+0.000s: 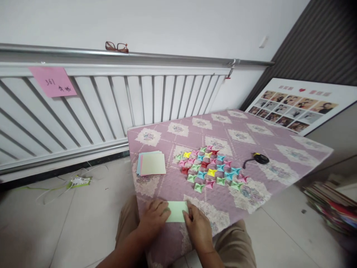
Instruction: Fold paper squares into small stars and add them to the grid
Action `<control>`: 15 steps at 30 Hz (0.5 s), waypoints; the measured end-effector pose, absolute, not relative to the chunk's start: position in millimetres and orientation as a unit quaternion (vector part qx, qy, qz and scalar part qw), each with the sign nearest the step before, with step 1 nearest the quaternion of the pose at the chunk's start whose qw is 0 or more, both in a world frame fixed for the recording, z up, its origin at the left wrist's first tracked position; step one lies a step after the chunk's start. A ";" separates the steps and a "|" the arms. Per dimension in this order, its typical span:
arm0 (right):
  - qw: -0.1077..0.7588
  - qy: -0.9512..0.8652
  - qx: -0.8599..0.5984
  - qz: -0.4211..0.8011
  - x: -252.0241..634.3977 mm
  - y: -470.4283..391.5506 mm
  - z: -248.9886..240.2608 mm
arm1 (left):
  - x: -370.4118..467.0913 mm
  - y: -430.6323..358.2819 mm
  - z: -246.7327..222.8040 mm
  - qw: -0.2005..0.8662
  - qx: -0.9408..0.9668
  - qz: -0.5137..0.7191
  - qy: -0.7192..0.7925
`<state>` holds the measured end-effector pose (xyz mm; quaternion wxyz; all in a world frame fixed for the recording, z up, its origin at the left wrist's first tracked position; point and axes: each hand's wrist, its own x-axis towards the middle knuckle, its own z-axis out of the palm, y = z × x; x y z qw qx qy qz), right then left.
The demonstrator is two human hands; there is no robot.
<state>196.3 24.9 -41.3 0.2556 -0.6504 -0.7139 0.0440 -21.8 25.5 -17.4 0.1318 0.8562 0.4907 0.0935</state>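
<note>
A light green sheet of paper, apparently folded into a rectangle, lies near the front edge of the table. My left hand presses on its left end, fingers bent and close together. At the other end, my right hand has its thumb on the paper and its fingers curled at the edge. Beyond my hands stand several small folded paper pieces in loose rows, coloured green, pink, red, yellow and blue. A stack of square paper sits to the left, cream on top with pink and blue showing beneath.
A purple patterned cloth covers the table. On its right side lies a black and yellow object with a strap. Behind is a white radiator with glasses on its pipe. A power strip is on the floor.
</note>
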 end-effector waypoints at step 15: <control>0.273 -0.813 -0.513 -0.040 180.4 -4.3 -52.3 | -13.8 39.1 -31.7 0.010 0.942 0.094 0.322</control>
